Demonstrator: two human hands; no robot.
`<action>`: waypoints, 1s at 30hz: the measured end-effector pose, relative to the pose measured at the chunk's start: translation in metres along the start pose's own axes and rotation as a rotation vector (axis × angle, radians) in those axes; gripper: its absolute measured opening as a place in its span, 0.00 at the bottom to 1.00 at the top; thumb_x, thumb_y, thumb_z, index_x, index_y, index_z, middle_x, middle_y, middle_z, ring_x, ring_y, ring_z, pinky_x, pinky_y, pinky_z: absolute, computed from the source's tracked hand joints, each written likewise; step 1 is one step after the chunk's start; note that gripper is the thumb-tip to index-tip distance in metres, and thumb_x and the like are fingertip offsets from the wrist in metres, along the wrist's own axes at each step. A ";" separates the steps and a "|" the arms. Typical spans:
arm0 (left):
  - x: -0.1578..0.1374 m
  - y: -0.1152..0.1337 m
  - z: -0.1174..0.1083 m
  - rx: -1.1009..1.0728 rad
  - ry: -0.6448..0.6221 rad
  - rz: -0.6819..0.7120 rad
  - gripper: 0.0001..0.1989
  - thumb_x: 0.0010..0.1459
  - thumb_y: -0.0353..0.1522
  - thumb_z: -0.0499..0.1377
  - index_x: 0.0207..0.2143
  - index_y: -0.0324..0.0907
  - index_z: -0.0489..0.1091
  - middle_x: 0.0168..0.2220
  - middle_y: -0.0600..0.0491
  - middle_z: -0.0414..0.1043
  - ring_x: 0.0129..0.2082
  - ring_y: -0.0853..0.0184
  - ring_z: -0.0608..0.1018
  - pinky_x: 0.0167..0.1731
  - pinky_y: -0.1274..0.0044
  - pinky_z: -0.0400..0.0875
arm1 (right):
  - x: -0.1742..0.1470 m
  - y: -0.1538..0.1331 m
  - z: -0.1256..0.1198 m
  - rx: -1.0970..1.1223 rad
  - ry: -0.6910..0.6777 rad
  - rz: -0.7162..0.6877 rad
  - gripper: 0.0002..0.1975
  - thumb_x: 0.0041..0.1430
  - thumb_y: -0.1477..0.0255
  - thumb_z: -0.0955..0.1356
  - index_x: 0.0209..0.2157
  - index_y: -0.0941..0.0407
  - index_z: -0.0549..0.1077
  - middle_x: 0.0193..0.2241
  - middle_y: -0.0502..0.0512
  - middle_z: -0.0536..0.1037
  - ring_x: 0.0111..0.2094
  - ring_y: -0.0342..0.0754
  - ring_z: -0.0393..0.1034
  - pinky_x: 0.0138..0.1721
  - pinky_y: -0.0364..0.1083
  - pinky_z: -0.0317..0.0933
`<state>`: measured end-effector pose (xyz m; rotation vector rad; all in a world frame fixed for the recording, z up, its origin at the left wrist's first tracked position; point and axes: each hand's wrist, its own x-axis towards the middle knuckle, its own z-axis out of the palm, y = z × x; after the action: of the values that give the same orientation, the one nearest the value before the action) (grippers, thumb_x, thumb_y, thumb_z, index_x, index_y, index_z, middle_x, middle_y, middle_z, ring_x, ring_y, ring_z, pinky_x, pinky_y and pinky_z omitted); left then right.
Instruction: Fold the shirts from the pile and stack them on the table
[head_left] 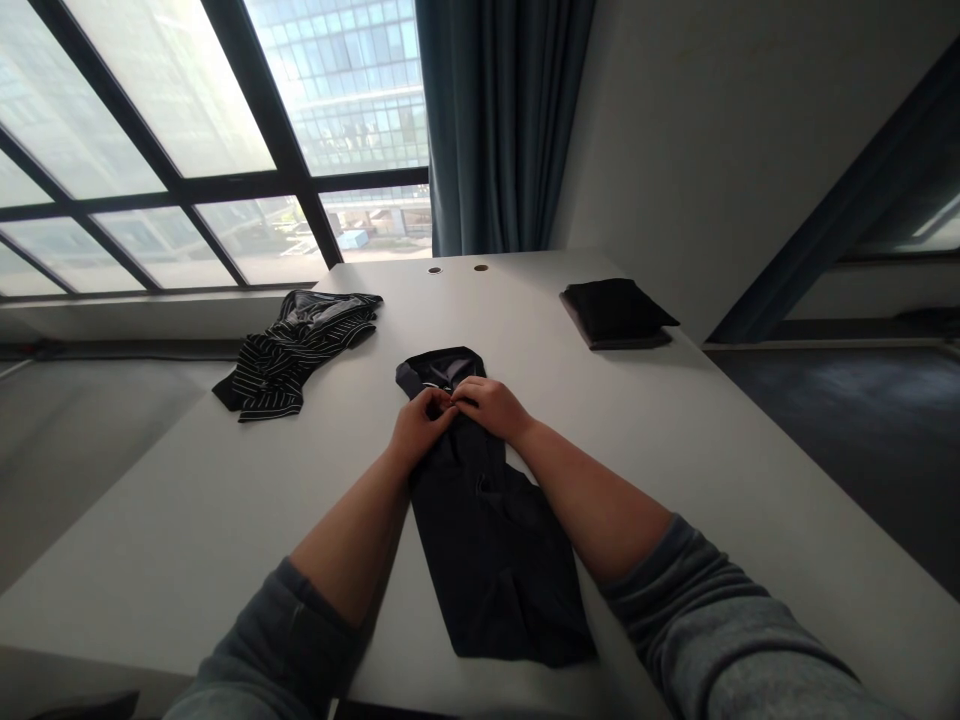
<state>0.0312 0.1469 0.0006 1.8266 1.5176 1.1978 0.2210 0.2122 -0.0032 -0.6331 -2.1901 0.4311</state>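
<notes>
A pair of dark navy pants [495, 560] lies lengthwise on the white table [330, 540], its waist opening turned away from me and showing a greyish lining. At the front of the waistband, my left hand [422, 425] is closed in a pinch on the cloth. Close against it, my right hand [491, 405] also pinches the waistband, fingertips nearly meeting those of the left. Whatever small part sits between the fingertips is hidden. The lower part of the pants spreads towards me between my forearms, with a few creases.
A crumpled black-and-white striped garment [300, 350] lies at the table's left edge, partly over it. Folded dark clothes [619, 312] are stacked at the far right. Two round holes [481, 268] pierce the far tabletop. Behind are a window [352, 90] and a blue curtain [502, 130].
</notes>
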 end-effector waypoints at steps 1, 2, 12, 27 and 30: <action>0.000 0.000 0.000 0.013 0.009 -0.004 0.09 0.59 0.37 0.65 0.41 0.45 0.74 0.38 0.54 0.80 0.40 0.64 0.81 0.44 0.74 0.74 | 0.000 0.001 0.000 0.025 0.009 0.017 0.08 0.63 0.78 0.70 0.39 0.54 0.82 0.40 0.54 0.83 0.42 0.49 0.78 0.48 0.48 0.71; 0.000 0.000 0.001 0.034 0.020 -0.010 0.08 0.58 0.36 0.65 0.40 0.45 0.74 0.37 0.54 0.80 0.38 0.64 0.81 0.43 0.74 0.73 | -0.001 0.002 0.001 0.052 0.017 0.035 0.08 0.62 0.78 0.71 0.38 0.53 0.82 0.40 0.53 0.83 0.42 0.49 0.79 0.49 0.48 0.71; 0.002 -0.008 0.002 0.069 0.064 0.012 0.02 0.55 0.29 0.62 0.32 0.45 0.73 0.33 0.56 0.78 0.34 0.65 0.79 0.39 0.75 0.71 | -0.003 0.005 0.004 0.061 -0.004 0.045 0.10 0.61 0.80 0.72 0.40 0.53 0.83 0.41 0.54 0.83 0.42 0.49 0.79 0.49 0.48 0.71; 0.005 -0.014 0.003 -0.049 0.041 0.060 0.03 0.57 0.30 0.61 0.34 0.45 0.69 0.35 0.55 0.76 0.37 0.66 0.78 0.42 0.73 0.71 | -0.002 0.005 0.004 0.076 -0.061 0.089 0.08 0.62 0.83 0.69 0.38 0.56 0.78 0.39 0.55 0.79 0.43 0.50 0.75 0.50 0.49 0.68; 0.006 -0.015 0.002 -0.096 0.027 0.077 0.04 0.58 0.31 0.61 0.34 0.45 0.68 0.35 0.55 0.75 0.36 0.66 0.76 0.41 0.74 0.70 | -0.001 0.005 0.005 0.114 -0.049 0.077 0.08 0.62 0.82 0.67 0.38 0.55 0.76 0.39 0.54 0.77 0.43 0.50 0.73 0.49 0.49 0.66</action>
<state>0.0250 0.1574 -0.0109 1.8271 1.3897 1.3133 0.2195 0.2152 -0.0096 -0.6517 -2.1748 0.6135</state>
